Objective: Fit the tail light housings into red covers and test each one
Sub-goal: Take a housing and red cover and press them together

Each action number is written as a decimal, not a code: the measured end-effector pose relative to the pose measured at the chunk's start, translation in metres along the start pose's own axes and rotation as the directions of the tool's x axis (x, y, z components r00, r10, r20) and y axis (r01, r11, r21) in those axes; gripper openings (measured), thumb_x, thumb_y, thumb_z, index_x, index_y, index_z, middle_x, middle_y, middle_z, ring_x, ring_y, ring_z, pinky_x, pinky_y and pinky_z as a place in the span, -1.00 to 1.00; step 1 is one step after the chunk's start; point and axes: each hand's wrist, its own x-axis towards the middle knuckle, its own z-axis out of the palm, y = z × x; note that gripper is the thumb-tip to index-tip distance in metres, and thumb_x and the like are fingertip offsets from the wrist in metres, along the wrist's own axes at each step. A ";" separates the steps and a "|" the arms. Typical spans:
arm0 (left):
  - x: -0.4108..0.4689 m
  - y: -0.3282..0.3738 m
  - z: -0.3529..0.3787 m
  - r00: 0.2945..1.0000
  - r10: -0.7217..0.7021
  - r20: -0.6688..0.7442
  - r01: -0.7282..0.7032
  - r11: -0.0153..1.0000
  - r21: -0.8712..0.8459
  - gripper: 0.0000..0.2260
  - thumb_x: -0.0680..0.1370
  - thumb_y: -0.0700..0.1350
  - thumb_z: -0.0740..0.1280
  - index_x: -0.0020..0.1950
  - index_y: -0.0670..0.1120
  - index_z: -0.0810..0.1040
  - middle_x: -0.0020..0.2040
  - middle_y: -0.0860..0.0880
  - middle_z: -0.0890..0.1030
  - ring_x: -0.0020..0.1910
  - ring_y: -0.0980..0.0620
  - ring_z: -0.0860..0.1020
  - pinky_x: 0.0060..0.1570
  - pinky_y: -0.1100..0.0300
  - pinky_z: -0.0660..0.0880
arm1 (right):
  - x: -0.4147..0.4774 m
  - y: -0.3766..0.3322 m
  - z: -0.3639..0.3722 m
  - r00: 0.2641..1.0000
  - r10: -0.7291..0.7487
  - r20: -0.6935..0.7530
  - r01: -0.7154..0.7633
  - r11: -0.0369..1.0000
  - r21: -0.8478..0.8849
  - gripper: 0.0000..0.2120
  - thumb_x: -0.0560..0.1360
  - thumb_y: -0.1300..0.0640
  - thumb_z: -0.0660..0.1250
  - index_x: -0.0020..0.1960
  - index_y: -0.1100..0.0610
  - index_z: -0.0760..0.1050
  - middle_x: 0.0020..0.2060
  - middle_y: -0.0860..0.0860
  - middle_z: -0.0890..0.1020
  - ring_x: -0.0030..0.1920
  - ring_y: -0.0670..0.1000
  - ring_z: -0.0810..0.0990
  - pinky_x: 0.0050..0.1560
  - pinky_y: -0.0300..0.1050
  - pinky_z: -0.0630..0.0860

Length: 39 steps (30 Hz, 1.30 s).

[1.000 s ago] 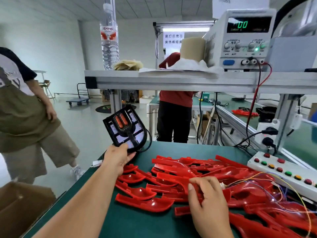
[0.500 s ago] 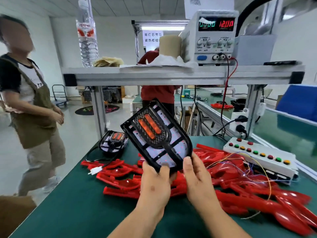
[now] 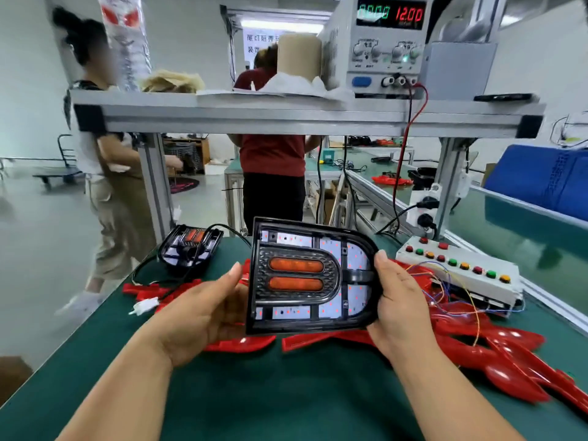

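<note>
Black plastic frames the tail light housing (image 3: 313, 276), which is held up above the green surface (image 3: 286, 396), face towards the camera, its two orange lenses lying level and its rounded end pointing right. The left hand (image 3: 203, 316) grips the straight left edge, thumb raised along the rim and fingers curled out of sight behind. The right hand (image 3: 397, 300) clasps the rounded end, thumb laid over the front rim and fingers tucked behind the back. The housing spans the gap between the two hands and sits clear of the surface. Below and to the right of it the red covers (image 3: 496, 342) lie in a loose heap, with some showing just under the housing's lower edge. A second housing (image 3: 191, 245) rests on the far left of the surface, well apart from the hands, a black cable running from it to a white plug (image 3: 144, 307) near the left wrist. A white button box (image 3: 458, 275) with coloured buttons sits to the right, just beyond the right hand, thin coloured wires trailing from it over the covers. On the shelf (image 3: 286, 113) above, a power supply (image 3: 388, 43) shows 12.00 in red digits. Behind the shelf stand a person in a red top (image 3: 272, 154) and, at left, a person in an apron (image 3: 111, 186).
</note>
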 end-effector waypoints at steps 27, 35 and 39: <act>0.018 -0.001 -0.007 0.906 -0.028 -0.422 -0.192 0.862 -0.470 -0.41 0.58 0.36 0.00 -0.14 0.10 0.75 -0.02 0.05 0.73 -0.18 0.02 0.71 -0.37 0.15 0.61 | 0.014 -0.032 -0.046 0.807 0.513 0.293 0.342 -0.001 -0.940 -0.56 0.39 0.20 0.38 0.11 -0.28 0.58 0.19 -0.31 0.42 0.29 -0.12 0.26 0.46 0.09 0.07; 0.022 -0.009 -0.005 0.903 -0.026 -0.428 -0.181 0.882 -0.436 -0.45 0.57 0.33 0.07 -0.07 0.05 0.75 0.02 -0.03 0.72 -0.14 -0.05 0.71 -0.38 0.18 0.59 | 0.014 -0.032 -0.048 0.850 0.324 0.415 0.390 0.142 -0.910 -0.84 0.41 0.05 0.52 -0.24 -0.16 0.57 -0.05 -0.17 0.57 0.11 -0.13 0.48 0.24 -0.18 0.36; 0.021 -0.007 -0.007 0.904 -0.001 -0.426 -0.183 0.902 -0.390 -0.43 0.58 0.33 0.07 -0.07 0.00 0.75 0.02 -0.08 0.72 -0.11 -0.06 0.71 -0.39 0.18 0.59 | 0.013 -0.049 -0.048 0.906 0.178 0.385 0.235 0.545 -0.805 -0.88 0.36 -0.08 0.46 -0.20 -0.06 0.59 -0.36 -0.14 0.58 -0.33 -0.22 0.49 -0.25 -0.37 0.40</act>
